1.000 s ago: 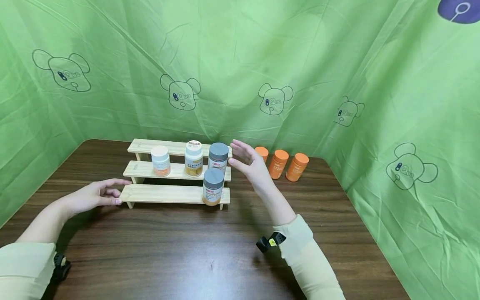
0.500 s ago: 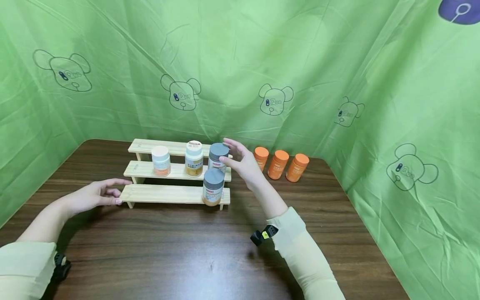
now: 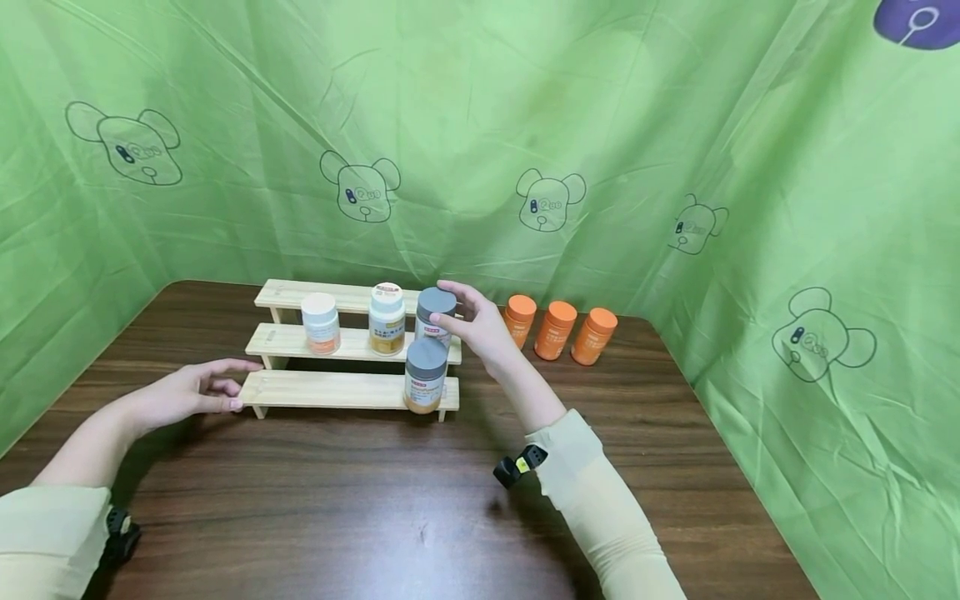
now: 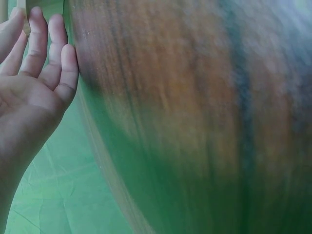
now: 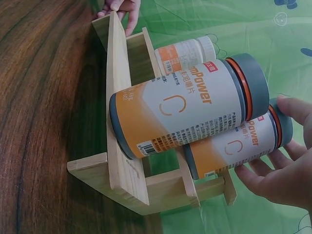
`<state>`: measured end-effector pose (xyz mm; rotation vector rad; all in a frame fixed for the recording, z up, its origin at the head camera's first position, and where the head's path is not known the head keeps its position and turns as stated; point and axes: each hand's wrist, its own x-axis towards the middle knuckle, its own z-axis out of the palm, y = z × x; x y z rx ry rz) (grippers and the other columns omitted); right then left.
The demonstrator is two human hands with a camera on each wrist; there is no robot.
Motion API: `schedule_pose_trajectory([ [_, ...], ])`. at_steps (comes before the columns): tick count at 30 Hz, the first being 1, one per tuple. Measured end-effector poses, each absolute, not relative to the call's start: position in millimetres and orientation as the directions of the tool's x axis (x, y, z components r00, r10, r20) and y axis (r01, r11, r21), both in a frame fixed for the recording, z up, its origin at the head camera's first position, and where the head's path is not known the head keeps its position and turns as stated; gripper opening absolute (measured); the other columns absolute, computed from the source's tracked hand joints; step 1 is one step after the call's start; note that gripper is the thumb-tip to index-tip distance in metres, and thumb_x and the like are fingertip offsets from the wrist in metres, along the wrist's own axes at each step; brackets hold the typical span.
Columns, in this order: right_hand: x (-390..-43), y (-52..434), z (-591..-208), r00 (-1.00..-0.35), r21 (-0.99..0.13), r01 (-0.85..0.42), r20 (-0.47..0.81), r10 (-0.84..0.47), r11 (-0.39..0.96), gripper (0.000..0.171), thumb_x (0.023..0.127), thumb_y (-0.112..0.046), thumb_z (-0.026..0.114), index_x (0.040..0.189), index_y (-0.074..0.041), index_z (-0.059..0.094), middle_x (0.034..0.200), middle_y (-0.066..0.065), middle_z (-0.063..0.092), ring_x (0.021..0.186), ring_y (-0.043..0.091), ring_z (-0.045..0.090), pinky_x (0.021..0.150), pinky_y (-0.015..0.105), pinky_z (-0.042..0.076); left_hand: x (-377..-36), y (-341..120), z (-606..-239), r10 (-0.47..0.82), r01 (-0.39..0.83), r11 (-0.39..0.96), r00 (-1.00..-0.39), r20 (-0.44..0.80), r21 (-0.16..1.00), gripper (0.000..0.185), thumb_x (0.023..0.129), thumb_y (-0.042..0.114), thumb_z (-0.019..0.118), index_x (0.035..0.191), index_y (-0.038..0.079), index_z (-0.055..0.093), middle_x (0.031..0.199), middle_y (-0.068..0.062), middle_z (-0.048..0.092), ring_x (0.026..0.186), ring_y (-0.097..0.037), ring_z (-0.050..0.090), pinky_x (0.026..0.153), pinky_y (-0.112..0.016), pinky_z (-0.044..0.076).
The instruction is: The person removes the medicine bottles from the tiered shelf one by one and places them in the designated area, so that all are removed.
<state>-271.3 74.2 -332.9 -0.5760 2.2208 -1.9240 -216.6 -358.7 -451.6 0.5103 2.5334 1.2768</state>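
Note:
A three-tier wooden display rack [image 3: 322, 389] stands on the table. My left hand [image 3: 176, 395] holds its left end, thumb at the front shelf and index finger reaching toward the middle one. My right hand [image 3: 480, 332] grips a grey-capped supplement bottle [image 5: 234, 146] upright on the middle shelf's right end, thumb and fingers around its cap and upper side. A matching grey-capped bottle [image 3: 425, 379] stands on the front shelf and partly hides it. The middle shelf also carries a white bottle with an orange label [image 3: 321, 323] and a white bottle with a gold label [image 3: 387, 321].
Several orange bottles [image 3: 556, 332] stand in a row on the dark wooden table [image 3: 360, 508], right of the rack. A green cloth [image 3: 465, 100] with printed bear heads hangs behind and along both sides.
My right hand has moved left from beside the rack and now has its thumb and fingers around the rear grey-capped bottle. The left hand stays at the rack's left end.

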Motion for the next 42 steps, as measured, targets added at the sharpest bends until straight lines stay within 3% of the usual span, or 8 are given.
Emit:
schedule_pose_trajectory([
  [12,-287.9,76.9,-348.4,-0.929,-0.975,-0.195,0.149,-0.34,0.106,0.052,0.082,-0.019,0.075,0.13,-0.022,0.055,0.124,0.001,0.059,0.114,0.022,0.056,0.092,0.035,0.046,-217.4,-360.0,-454.1,0.449,0.217,0.519,-0.892,-0.048,0.827,0.058,0.091,0.014,0.062,0.14,0.001,0.035,0.099,-0.013,0.066,0.087,-0.007,0.062,0.075,-0.018,0.043],
  [19,-288.4,79.4,-341.8,-0.93,-0.975,-0.205,0.167,-0.328,0.085,0.052,0.081,-0.015,0.075,0.13,-0.018,0.056,0.123,0.003,0.06,0.112,0.024,0.057,0.088,0.033,0.048,-216.6,-361.4,-454.2,0.448,0.211,0.53,-0.892,-0.06,0.821,0.059,0.091,0.014,0.062,0.141,0.001,0.034,0.101,-0.013,0.066,0.089,-0.008,0.062,0.075,-0.018,0.043],
  [27,-285.6,88.0,-329.9,-0.927,-0.974,-0.214,0.178,-0.33,0.076,0.053,0.082,-0.013,0.074,0.131,-0.018,0.056,0.123,0.003,0.061,0.114,0.023,0.055,0.094,0.035,0.044,-216.2,-359.3,-451.3,0.438,0.201,0.532,-0.897,-0.064,0.823,0.059,0.091,0.015,0.062,0.141,0.001,0.034,0.1,-0.013,0.066,0.088,-0.008,0.062,0.076,-0.017,0.042],
  [42,-281.6,111.6,-323.1,-0.932,-0.969,-0.227,0.187,-0.31,0.096,0.053,0.081,-0.012,0.074,0.13,-0.019,0.057,0.124,0.003,0.061,0.112,0.022,0.056,0.093,0.035,0.043,-216.5,-358.5,-450.8,0.411,0.185,0.552,-0.909,-0.072,0.813,0.06,0.09,0.017,0.064,0.141,0.001,0.035,0.102,-0.011,0.066,0.089,-0.007,0.062,0.076,-0.017,0.043],
])
